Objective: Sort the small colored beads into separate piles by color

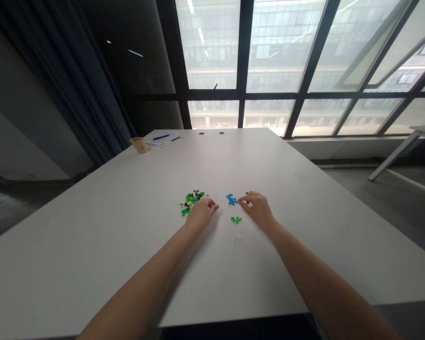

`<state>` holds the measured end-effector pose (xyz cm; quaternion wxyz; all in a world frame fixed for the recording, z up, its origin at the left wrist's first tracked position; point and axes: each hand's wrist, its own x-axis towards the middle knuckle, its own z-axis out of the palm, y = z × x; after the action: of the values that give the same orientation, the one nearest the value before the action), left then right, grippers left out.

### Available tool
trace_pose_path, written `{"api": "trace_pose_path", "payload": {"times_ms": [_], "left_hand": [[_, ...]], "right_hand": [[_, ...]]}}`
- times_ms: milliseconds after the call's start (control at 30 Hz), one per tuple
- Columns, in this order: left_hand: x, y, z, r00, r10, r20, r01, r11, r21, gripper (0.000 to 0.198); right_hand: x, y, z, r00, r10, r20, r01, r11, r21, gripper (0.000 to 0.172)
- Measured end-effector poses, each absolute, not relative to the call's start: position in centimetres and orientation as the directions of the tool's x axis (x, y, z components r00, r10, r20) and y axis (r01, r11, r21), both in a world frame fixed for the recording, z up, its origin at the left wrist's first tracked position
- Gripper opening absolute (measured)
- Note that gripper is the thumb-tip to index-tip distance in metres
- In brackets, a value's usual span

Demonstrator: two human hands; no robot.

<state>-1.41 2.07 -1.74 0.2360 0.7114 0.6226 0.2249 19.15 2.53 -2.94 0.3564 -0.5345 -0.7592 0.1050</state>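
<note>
A mixed heap of small plastic building bricks point(189, 203), green, blue, dark brown and pale, lies on the white table point(198, 170). My left hand point(200, 210) is at the heap's right edge and hides part of it. Its fingers are pinched together, and what is between them, if anything, is too small to make out. Farther right is a small group of blue bricks point(230, 199). My right hand point(258, 207) reaches in from its right side, with thumb and finger pinched on a small blue brick point(238, 201). Several green bricks point(236, 219) lie just nearer to me.
A few whitish or clear pieces point(238, 238) lie nearer the front edge. At the far left stand a tan paper cup point(139, 145) and papers point(159, 140) with a blue pen point(161, 137). Two dark round spots point(201, 133) mark the far edge, before large windows.
</note>
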Motion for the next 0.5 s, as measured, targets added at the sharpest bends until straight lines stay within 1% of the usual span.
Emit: {"api": "trace_pose_path", "payload": {"times_ms": [33,67,100,133,267,367,500], "left_hand": [[-1.8,2.1,-1.6,0.089,0.992,0.087,0.864,-0.121,0.489,0.020],[-2.2,2.1,-1.5,0.065,0.991,0.119,0.915,-0.107,0.390,0.018],[-2.4,2.1,-1.5,0.047,0.992,0.117,0.943,-0.083,0.321,0.017],[-2.6,2.1,-1.4,0.036,0.995,0.092,0.959,-0.061,0.278,0.017],[-2.7,2.1,-1.6,0.058,0.998,0.016,0.980,-0.060,0.190,0.013],[-2.5,2.2,-1.7,0.073,0.997,0.002,0.978,-0.071,0.196,0.015],[-2.4,2.4,-1.7,0.078,0.997,-0.013,0.977,-0.073,0.201,0.022]], "right_hand": [[19.5,2.8,-3.1,-0.128,0.907,0.401,0.784,0.340,-0.520,0.011],[19.7,3.0,-3.2,-0.088,0.924,0.373,0.820,0.280,-0.499,0.011],[19.8,3.1,-3.4,-0.058,0.935,0.350,0.845,0.232,-0.481,0.010],[19.8,3.2,-3.6,-0.037,0.942,0.333,0.862,0.199,-0.466,0.010],[19.0,3.4,-4.2,-0.028,0.948,0.317,0.902,0.161,-0.400,0.010],[18.2,3.5,-4.4,-0.026,0.950,0.312,0.923,0.142,-0.358,0.013],[17.9,3.4,-4.4,-0.040,0.952,0.305,0.928,0.148,-0.341,0.015]]}}
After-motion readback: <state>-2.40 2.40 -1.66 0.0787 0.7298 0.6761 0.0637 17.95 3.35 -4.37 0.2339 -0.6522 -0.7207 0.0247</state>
